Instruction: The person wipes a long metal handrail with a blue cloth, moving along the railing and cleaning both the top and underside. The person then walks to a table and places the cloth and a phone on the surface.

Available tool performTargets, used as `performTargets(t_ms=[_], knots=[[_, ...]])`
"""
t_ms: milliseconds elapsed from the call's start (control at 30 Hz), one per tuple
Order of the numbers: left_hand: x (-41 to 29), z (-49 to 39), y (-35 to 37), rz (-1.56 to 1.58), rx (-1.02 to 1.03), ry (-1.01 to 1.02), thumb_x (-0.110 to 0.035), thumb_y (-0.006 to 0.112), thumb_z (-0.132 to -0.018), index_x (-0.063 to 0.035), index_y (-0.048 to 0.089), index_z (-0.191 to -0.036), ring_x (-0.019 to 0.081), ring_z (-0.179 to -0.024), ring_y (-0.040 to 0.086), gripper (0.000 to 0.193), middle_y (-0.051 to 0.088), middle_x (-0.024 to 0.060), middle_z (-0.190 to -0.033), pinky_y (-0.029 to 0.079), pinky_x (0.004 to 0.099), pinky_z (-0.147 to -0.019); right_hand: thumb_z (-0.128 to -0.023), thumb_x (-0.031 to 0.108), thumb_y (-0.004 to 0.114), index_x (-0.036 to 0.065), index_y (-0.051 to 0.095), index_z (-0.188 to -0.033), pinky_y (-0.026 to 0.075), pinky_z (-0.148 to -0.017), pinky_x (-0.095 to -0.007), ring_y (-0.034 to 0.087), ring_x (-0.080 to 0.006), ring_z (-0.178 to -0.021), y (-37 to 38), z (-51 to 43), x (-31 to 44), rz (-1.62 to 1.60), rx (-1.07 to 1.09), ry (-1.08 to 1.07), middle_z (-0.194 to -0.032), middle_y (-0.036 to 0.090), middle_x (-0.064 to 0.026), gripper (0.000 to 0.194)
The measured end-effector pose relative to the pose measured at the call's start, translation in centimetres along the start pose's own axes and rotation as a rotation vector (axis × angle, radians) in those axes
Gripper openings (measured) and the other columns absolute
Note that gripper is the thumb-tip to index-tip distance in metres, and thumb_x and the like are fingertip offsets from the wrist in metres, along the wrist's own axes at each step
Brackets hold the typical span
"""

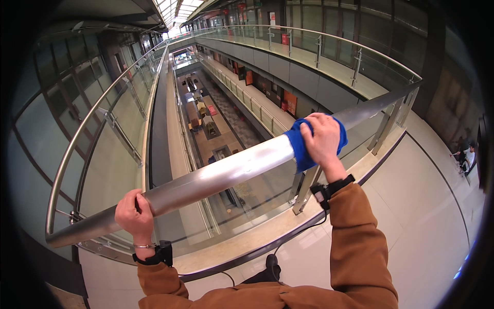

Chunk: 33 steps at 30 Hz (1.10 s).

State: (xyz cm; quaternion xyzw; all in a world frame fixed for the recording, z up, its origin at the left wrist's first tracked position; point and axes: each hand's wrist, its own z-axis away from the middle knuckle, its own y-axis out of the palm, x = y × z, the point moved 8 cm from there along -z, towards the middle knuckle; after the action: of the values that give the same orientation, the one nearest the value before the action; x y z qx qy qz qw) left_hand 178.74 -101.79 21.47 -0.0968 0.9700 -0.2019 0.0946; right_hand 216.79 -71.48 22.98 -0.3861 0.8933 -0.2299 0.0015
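Note:
A thick brushed-metal handrail runs across the view, from the lower left up to the right, above glass railing panels. My left hand grips the rail towards its left end, fingers over the top. Farther right, my right hand presses a blue cloth that is wrapped over the rail. The cloth hangs down a little on the near side. Both wrists wear black straps with small devices, and a cable leads down from the right one.
Below the rail, a stone ledge borders the tiled floor. Beyond the glass, an atrium drops to lower floors with furniture. Side railings curve away at left and right. A person is at the far right. A dark shoe stands near the ledge.

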Motion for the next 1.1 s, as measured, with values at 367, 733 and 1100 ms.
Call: performTargets(t_ms=[367, 733, 1100], knots=[[-14.5, 0.6, 4.0, 0.185, 0.029, 0.084, -0.006, 0.061, -0.086, -0.0022, 0.066, -0.107, 0.0375, -0.115, 0.065, 0.022, 0.069, 0.0148, -0.117, 0.044, 0.0543, -0.104, -0.087, 0.031, 0.07, 0.008, 0.072, -0.092, 0.049, -0.083, -0.0405, 0.066, -0.0288, -0.09, 0.9, -0.4, 2.2, -0.121, 0.234, -0.269, -0.095, 0.069, -0.0083, 0.024], [-20.4, -1.6, 9.1, 0.244, 0.067, 0.161, -0.014, 0.071, -0.08, 0.0001, 0.071, -0.104, 0.0293, -0.087, 0.073, 0.028, 0.073, 0.0115, -0.096, 0.057, 0.038, -0.078, -0.09, 0.035, 0.064, 0.003, 0.076, -0.083, 0.051, -0.077, -0.0426, 0.066, -0.0328, -0.083, 0.6, -3.3, -12.9, 0.128, 0.319, 0.095, -0.084, 0.07, -0.0121, 0.034], [-19.4, -1.1, 8.6, 0.283, 0.103, 0.11, -0.006, 0.07, -0.08, -0.0019, 0.071, -0.095, 0.0299, -0.089, 0.074, 0.015, 0.075, 0.0114, -0.096, 0.057, 0.0385, -0.08, -0.081, 0.033, 0.075, 0.006, 0.072, -0.092, 0.05, -0.078, -0.0395, 0.066, -0.0289, -0.082, 1.1, 0.0, 6.9, -0.287, 0.297, -0.34, -0.092, 0.068, -0.009, 0.029]])
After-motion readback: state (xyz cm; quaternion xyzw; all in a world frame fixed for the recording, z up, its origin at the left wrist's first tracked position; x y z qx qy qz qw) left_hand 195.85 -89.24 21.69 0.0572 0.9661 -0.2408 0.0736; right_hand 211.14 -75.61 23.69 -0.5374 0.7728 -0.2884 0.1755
